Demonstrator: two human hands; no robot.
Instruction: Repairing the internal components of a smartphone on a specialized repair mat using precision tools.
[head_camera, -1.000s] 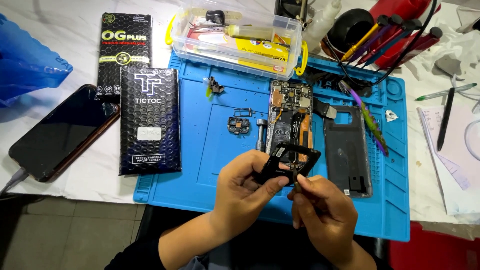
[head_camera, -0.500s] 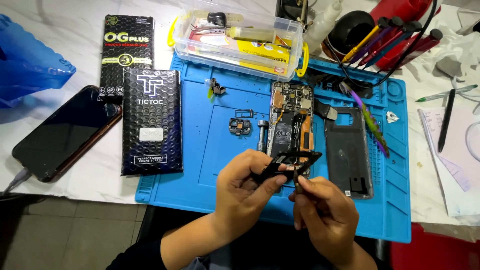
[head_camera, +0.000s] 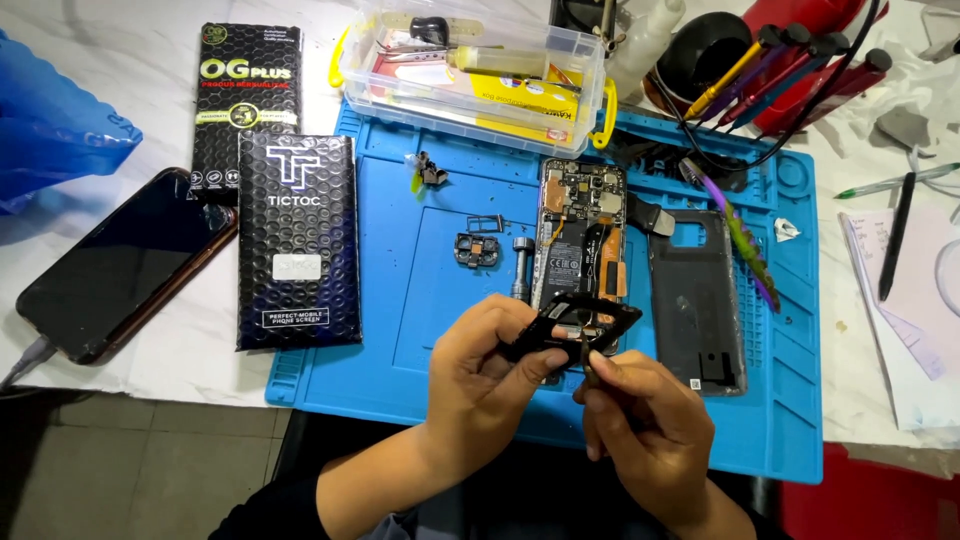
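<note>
My left hand (head_camera: 490, 385) grips a black plastic phone frame piece (head_camera: 580, 322) and holds it tilted just above the blue repair mat (head_camera: 400, 330). My right hand (head_camera: 645, 420) is closed right beside it, its fingertips pinching a thin dark tool or part at the frame's lower edge; what it is I cannot make out. Just behind the hands lies an opened phone (head_camera: 578, 240) with its board and battery exposed. To its right lies the dark back cover (head_camera: 697, 300).
A small camera bracket (head_camera: 475, 248), a SIM tray and a short metal tool lie left of the opened phone. Two black packets (head_camera: 297, 240), a dark phone (head_camera: 125, 262) on a cable, a clear plastic box (head_camera: 475, 70), screwdrivers (head_camera: 760, 60) and papers (head_camera: 905, 300) surround the mat.
Both hands stay close together over the mat's front. The frame piece has tilted slightly between my fingers; nothing else on the table moved.
</note>
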